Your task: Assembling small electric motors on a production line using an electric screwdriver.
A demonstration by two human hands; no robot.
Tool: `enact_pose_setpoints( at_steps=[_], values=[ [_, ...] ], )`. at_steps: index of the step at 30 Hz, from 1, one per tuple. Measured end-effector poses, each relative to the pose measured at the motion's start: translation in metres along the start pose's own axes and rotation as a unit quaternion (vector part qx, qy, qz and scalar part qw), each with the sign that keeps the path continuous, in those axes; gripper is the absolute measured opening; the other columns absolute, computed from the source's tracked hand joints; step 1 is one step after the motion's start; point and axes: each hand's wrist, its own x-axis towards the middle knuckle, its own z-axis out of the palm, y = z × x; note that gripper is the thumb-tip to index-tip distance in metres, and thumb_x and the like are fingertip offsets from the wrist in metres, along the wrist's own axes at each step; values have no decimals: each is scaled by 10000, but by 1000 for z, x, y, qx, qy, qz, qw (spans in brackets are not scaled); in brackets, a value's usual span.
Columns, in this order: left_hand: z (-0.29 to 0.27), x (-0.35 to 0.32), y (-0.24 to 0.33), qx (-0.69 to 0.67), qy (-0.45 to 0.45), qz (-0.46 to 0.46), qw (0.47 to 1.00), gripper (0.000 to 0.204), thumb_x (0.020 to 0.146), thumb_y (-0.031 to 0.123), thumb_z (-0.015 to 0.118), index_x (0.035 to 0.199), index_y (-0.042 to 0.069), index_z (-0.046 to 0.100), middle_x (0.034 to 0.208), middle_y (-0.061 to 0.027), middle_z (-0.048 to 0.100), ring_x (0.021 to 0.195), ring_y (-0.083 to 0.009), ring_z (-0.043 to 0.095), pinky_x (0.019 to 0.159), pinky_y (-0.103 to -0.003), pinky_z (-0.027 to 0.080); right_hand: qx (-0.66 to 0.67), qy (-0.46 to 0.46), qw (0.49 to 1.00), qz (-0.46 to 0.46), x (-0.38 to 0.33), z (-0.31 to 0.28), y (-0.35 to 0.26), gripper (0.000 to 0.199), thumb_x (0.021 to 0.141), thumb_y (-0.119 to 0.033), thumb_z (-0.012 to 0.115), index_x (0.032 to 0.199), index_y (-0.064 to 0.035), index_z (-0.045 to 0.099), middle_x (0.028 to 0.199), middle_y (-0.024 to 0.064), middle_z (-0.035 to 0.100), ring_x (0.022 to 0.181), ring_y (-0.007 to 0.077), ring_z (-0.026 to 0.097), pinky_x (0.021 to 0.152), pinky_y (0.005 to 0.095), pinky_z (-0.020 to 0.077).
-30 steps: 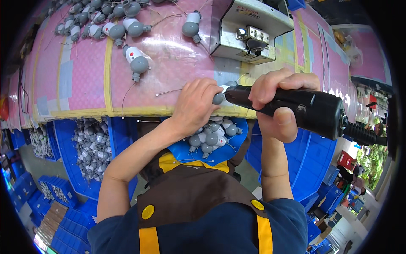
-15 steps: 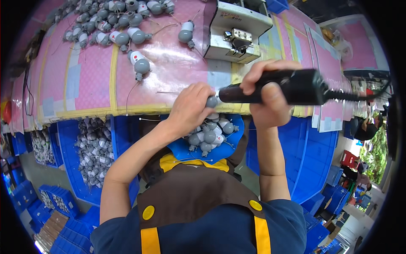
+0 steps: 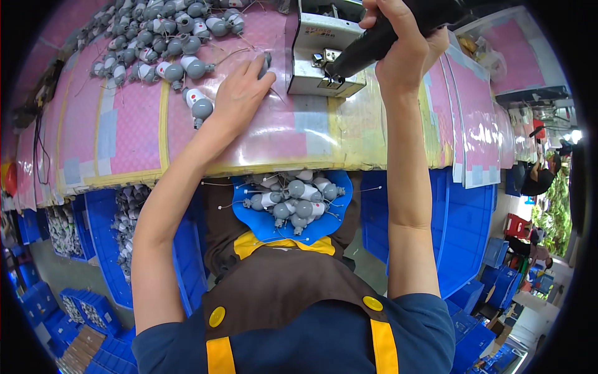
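My left hand (image 3: 244, 87) reaches over the pink bench, its fingers closed round a grey bulb-shaped part (image 3: 266, 62), mostly hidden by them. A black electric screwdriver (image 3: 367, 51) is gripped in my right hand (image 3: 408, 47). Its tip is down at the metal block on the front of a pale screw feeder (image 3: 321, 40). Just left of my left hand, a grey-and-white bulb-shaped part (image 3: 198, 106) lies on the bench. Many more such parts (image 3: 156, 37) are heaped at the far left, thin wires trailing from some. On my lap, a blue basin (image 3: 248, 219) holds several of them.
Below the bench's yellow-taped edge (image 3: 274, 167), a blue bin (image 3: 107, 237) of similar parts stands on the left. Another blue bin (image 3: 408, 206) is at the right. A white frame (image 3: 458, 118) lies along the bench's right side. Farther right, a person works in the background.
My left hand has left the bench's front edge and moved up and away to a part lying farther back. My right hand has carried the screwdriver up to the screw feeder.
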Motion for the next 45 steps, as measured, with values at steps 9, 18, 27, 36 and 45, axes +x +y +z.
enact_pose_setpoints(
  at_steps=[9,18,27,36,45],
  values=[
    [-33,-66,75,-543,-78,-344,762,208,761,135,652,894,-25,632,743,-109,631,677,-141,579,650,-262,458,144,-104,984,-19,-53,-28,-6,210,722,-12,688,897,25,578,745,99,619,587,126,585,544,230,477],
    [-31,-59,82,-559,-88,-371,736,173,744,104,663,836,-42,649,733,-120,655,655,-132,595,621,-268,462,42,-179,982,-39,-84,-32,1,376,785,-162,635,1066,9,454,829,202,581,601,192,549,558,307,488],
    [-29,-60,83,-563,-81,-347,746,149,753,83,658,828,-45,637,753,-139,640,663,-182,604,621,-289,468,117,-193,974,29,-95,-26,21,387,760,-206,681,1003,-33,435,731,127,535,560,180,515,527,308,473],
    [-26,-62,81,-555,-114,-354,744,126,790,59,650,850,-50,629,807,-89,631,713,-114,601,644,-250,484,117,-185,974,58,-96,-35,22,423,769,-318,687,1001,-61,445,717,83,526,533,151,499,500,305,450],
    [-24,-63,80,-535,-92,-325,774,146,785,75,655,847,-54,628,796,-91,620,687,-120,588,627,-256,472,142,-251,957,40,-101,-43,18,473,708,-161,778,1015,-58,433,792,126,581,692,183,574,679,317,502]
  ],
)
